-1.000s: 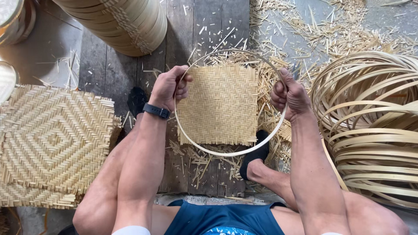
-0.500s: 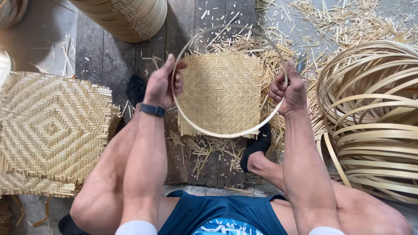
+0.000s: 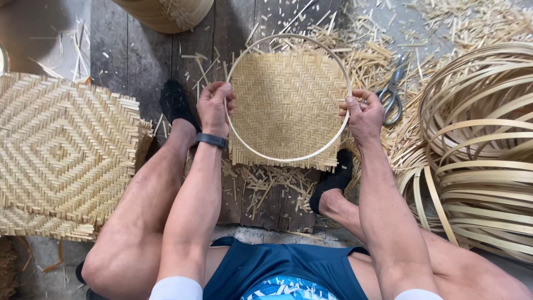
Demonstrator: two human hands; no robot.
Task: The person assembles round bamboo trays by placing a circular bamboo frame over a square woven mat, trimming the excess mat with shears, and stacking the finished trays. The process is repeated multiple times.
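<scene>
Gripping thin bamboo hoop [image 3: 288,159] at opposite sides: left hand [image 3: 215,106] and right hand [image 3: 363,115] both curled closed on rim, over square woven mat [image 3: 287,108] on floor. Hoop now lower, encircling mat more fully than before.

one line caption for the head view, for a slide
Both hands, left and right, hold a bamboo hoop over a square woven mat.

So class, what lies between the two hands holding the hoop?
In the head view, a square woven mat lies between the left hand and right hand, under the hoop.
</scene>
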